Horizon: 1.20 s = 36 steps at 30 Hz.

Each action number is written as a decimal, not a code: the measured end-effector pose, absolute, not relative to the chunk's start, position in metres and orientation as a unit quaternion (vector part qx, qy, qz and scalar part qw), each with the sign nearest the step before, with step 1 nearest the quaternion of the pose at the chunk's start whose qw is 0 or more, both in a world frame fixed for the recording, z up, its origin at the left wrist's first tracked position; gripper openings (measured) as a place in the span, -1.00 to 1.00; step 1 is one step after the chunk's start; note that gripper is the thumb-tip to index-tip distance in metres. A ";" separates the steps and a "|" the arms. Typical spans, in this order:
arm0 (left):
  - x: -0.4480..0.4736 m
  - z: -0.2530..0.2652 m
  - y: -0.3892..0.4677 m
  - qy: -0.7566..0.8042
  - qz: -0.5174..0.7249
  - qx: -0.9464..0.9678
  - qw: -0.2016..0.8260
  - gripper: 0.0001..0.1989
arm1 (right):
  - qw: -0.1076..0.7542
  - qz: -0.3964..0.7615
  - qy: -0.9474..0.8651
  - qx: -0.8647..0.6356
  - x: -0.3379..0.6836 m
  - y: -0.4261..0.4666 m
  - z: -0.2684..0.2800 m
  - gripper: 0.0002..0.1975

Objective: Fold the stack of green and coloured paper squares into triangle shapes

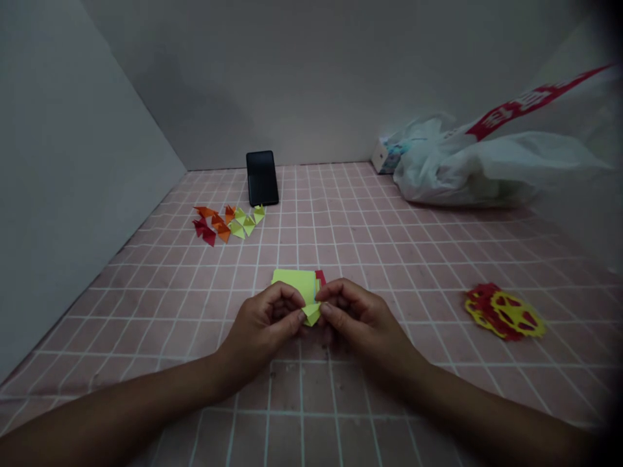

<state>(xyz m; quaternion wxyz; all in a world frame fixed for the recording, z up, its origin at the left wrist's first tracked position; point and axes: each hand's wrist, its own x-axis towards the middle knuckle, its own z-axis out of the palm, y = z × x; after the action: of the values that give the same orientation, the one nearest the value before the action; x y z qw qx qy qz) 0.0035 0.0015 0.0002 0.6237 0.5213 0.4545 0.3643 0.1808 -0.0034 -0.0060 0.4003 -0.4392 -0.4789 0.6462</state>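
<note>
At the centre of the pink, white-gridded worktop (335,246), I pinch a small, partly folded piece of yellow paper (311,315), my left hand (267,316) gripping its nine o'clock side between thumb and fingers, my right hand (359,318) its three o'clock side. Towards eleven o'clock lie pointed little shapes of red, orange and yellow folded paper (222,231), which I judge finished. My present piece looks unfinished; its remaining creases I cannot tell. Just beyond it, towards twelve, flat yellow paper (294,280) with a red edge (320,275) beside it seems unfolded.
</note>
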 end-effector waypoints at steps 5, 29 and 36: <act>0.004 0.003 -0.001 0.469 0.381 0.502 0.619 -0.86 | 0.385 0.691 -0.459 -0.405 0.179 -0.004 -0.008 -0.84; 0.004 0.007 -0.001 0.516 0.327 0.554 0.566 -0.81 | 0.383 0.677 -0.470 -0.417 0.178 -0.003 -0.007 -0.80; 0.006 0.006 -0.002 0.530 0.341 0.543 0.555 -0.80 | 0.374 0.644 -0.510 -0.431 0.179 -0.005 -0.006 -0.79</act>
<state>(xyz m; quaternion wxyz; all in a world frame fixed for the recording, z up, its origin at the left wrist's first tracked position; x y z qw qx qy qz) 0.0063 -0.0020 0.0060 0.5546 0.5434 0.5302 0.3406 0.1795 -0.0049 -0.0063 0.3742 -0.4309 -0.5101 0.6435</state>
